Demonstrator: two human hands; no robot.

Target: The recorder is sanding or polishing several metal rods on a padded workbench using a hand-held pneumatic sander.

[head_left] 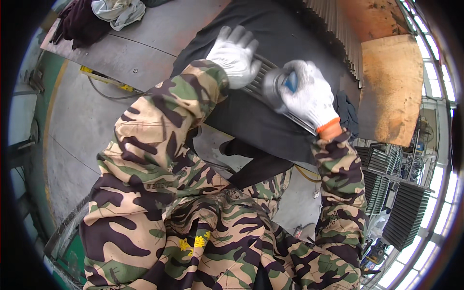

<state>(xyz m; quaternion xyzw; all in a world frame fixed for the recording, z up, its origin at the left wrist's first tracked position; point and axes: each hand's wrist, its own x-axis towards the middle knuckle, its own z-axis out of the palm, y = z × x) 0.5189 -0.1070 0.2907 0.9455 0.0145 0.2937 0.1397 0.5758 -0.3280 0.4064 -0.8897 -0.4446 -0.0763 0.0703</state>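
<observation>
A row of slim metal bars (302,123) lies side by side on a black cloth (282,36) over the table. My left hand (233,57), in a white glove, rests at the far left end of the bars with its fingers stretched out. In another white glove with an orange cuff, my right hand (311,94) is closed around a blue-bodied tool with a round grey head (274,90). That head is over the middle of the bars and smeared by motion. The glove hides most of the tool's body, so its exact kind does not show.
Many more metal bars (336,29) are lined up at the far right of the table, beside a rusty brown board (392,89). Crumpled dark cloth (345,113) lies near the right forearm. Clothes (118,12) lie at the far left. Racks of bars (407,212) stand at right.
</observation>
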